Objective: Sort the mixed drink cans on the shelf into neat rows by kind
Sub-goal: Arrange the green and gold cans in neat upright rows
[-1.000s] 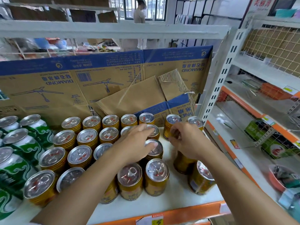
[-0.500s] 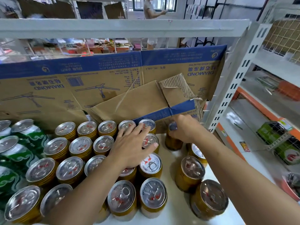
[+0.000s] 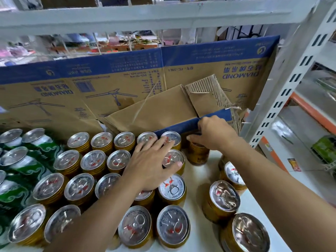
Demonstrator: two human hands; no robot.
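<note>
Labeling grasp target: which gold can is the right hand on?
The gold can standing alone at the back by the cardboard; the right hand grips its top.

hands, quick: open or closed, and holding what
Left hand: open, flat on the round gold drink cans.
Right hand: grips one gold drink can from above.
</note>
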